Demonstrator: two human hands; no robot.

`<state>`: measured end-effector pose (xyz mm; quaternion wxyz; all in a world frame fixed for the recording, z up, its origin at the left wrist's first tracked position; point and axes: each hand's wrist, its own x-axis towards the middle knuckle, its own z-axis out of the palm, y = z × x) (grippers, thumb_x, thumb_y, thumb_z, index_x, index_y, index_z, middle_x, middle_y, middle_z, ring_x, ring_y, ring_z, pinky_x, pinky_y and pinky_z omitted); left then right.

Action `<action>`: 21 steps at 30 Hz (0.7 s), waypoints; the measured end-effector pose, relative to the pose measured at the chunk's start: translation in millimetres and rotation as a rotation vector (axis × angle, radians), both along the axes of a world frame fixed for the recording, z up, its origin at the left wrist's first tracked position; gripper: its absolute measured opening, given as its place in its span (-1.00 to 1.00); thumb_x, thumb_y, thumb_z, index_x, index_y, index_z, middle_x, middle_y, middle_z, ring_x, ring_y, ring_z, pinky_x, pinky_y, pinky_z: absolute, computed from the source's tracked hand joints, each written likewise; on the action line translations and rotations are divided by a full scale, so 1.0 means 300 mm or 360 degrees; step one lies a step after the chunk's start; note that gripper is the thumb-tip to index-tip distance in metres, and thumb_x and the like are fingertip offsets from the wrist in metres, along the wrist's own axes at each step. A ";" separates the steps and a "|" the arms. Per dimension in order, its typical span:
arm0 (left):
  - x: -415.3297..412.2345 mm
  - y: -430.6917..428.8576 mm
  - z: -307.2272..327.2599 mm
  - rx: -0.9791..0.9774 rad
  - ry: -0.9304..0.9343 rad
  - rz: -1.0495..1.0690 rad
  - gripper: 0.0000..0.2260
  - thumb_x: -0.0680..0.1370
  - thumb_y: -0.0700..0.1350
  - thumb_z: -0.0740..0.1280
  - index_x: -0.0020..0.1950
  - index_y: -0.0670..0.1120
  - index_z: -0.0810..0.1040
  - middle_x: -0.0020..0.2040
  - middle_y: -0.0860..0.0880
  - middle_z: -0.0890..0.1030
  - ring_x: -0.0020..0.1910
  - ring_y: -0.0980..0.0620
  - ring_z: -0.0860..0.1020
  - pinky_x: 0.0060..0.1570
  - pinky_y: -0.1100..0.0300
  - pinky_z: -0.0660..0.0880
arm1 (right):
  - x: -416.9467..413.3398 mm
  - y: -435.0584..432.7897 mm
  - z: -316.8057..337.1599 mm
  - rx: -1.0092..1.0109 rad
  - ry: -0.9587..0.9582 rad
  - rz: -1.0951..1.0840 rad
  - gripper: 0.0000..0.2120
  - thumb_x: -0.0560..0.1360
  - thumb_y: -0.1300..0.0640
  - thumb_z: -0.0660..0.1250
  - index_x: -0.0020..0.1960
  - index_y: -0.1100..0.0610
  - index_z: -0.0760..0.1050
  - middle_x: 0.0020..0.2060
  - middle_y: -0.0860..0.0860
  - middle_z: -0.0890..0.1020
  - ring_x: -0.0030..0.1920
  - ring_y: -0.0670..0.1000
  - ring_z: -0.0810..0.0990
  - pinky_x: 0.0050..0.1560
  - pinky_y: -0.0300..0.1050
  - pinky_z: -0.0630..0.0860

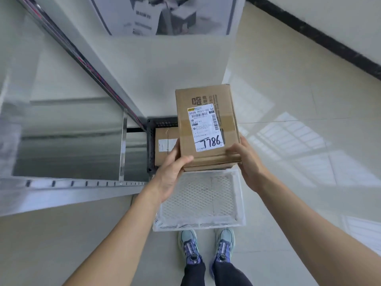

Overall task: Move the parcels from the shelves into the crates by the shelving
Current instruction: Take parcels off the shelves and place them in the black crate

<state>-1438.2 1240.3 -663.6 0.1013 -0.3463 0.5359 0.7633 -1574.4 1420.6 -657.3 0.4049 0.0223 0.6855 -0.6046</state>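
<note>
Head view, looking steeply down: a brown cardboard parcel (207,126) is held over the floor (288,203), above the far edge of a white mesh crate (198,225). A white shipping label (205,131) is stuck on its top face; "502B P021-00 94" is printed above a barcode, and "7786" is written by hand in black marker at the bottom. The smaller print on the label is too fine to be read. Dark printed characters are seen on the cardboard above the label, partly covered by it.

The parcel's near left corner is clasped by the left hand (171,172), thumb on top and fingers underneath; the near right edge is gripped by the right hand (249,164), fingers curled over the top. Each grip is closed on the box.

A black crate (151,145) stands beyond the white one, against the shelving (68,182); a second parcel (165,145) lies in it, largely hidden by the held box, its label illegible.

Pale glossy tiles are seen underfoot, with window light reflected in them. A blurred poster (165,15) is cut off at the top edge, and a black skirting (319,36) runs along the wall. Blue shoes (190,246) are visible just before the white crate.
</note>
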 end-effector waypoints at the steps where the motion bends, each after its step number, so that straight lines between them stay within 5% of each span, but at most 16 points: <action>1: -0.012 -0.014 -0.071 0.0014 -0.0030 -0.0001 -0.55 0.61 -0.10 0.38 0.46 0.20 0.43 0.32 0.15 0.63 0.42 0.07 0.47 0.56 -0.06 0.18 | -0.014 -0.015 -0.073 0.0026 0.0002 0.0009 -0.47 0.40 0.11 0.29 0.34 -0.20 0.49 0.20 -0.07 0.67 0.31 0.13 0.56 0.28 0.09 0.41; 8: -0.098 -0.110 -0.551 -0.0037 -0.0127 -0.0008 -0.42 0.61 -0.13 0.38 0.59 0.15 0.31 0.38 0.11 0.59 0.45 0.04 0.43 0.56 -0.06 0.11 | -0.084 -0.110 -0.562 0.0123 -0.0022 0.0077 -0.49 0.46 0.20 0.26 0.33 -0.22 0.46 0.15 -0.08 0.69 0.24 0.13 0.58 0.24 0.03 0.42; 14: -0.140 -0.131 -0.830 -0.0093 -0.0271 -0.0121 -0.25 0.47 0.00 0.43 0.63 0.17 0.22 0.44 0.09 0.53 0.47 0.01 0.41 0.57 -0.17 0.11 | -0.113 -0.127 -0.847 0.0224 -0.0075 0.0107 -0.53 0.45 0.23 0.30 0.25 -0.21 0.47 0.11 -0.11 0.70 0.26 0.10 0.57 0.45 0.16 0.34; 21: -0.177 -0.149 -1.026 -0.0212 -0.0364 -0.0169 -0.49 0.59 -0.12 0.36 0.50 0.22 0.40 0.29 0.17 0.63 0.36 0.06 0.50 0.52 -0.15 0.25 | -0.147 -0.164 -1.055 0.0324 -0.0148 0.0145 -0.50 0.50 0.25 0.28 0.36 -0.15 0.41 0.14 -0.07 0.66 0.24 0.09 0.57 0.30 0.08 0.43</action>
